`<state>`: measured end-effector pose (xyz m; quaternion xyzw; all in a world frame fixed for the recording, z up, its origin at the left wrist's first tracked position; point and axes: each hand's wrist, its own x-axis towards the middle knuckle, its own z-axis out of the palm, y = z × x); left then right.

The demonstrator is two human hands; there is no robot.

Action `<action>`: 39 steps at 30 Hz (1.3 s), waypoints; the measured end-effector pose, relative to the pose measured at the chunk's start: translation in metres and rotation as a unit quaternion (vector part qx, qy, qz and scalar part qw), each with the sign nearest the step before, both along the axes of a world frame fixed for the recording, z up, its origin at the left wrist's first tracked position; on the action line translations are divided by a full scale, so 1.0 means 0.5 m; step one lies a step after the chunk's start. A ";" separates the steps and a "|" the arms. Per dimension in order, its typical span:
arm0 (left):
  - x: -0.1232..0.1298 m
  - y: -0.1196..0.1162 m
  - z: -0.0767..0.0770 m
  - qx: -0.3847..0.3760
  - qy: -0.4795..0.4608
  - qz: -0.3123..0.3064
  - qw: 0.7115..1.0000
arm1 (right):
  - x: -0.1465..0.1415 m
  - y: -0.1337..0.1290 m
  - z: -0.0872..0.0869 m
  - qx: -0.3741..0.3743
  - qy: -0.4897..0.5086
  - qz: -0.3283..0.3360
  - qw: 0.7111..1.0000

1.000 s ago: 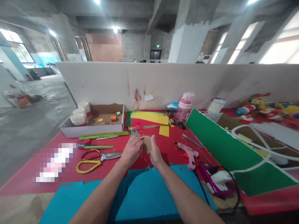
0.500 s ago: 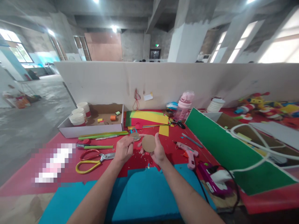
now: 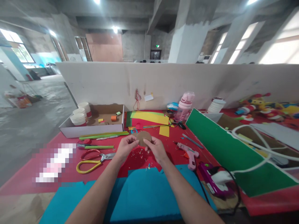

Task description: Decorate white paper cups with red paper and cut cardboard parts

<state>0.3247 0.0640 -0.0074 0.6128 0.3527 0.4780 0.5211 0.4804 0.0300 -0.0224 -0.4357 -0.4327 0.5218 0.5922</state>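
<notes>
A round brown cardboard disc (image 3: 143, 138) is held up over the red-covered table, between my two hands. My left hand (image 3: 127, 147) pinches its left edge, thumb towards me. On the opposite edge my right hand (image 3: 157, 150) grips it, with the thumb on the near face and the other fingers partly hidden behind. Whether a second disc lies behind this one I cannot tell. Small pale scraps (image 3: 140, 153) are scattered on the red cloth below. Large scissors (image 3: 101, 160) with red and yellow handles lie left of my left hand. To the right of my right hand rests a pink glue gun (image 3: 189, 151).
A shallow box (image 3: 93, 130) with paper cups (image 3: 78, 119) stands at the back left. Coloured paper sheets (image 3: 149, 118) and a pink bottle (image 3: 185, 104) are further back. On the right are a green-sided box (image 3: 215, 152), a purple power strip (image 3: 216, 180) and cables.
Two separate discs were visible, one at each hand; now one shows between both hands. My right hand has moved left and turned, and my left hand has shifted slightly right.
</notes>
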 end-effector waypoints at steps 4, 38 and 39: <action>0.009 -0.005 -0.014 -0.058 0.004 -0.095 0.994 | 0.004 0.004 -0.001 0.043 -0.017 -0.050 0.998; 0.030 -0.021 -0.026 0.361 0.182 0.002 0.915 | -0.017 -0.006 0.004 -0.044 0.138 0.056 0.988; 0.032 -0.023 -0.026 0.371 0.188 -0.002 0.909 | -0.018 -0.006 0.003 -0.049 0.133 0.056 0.988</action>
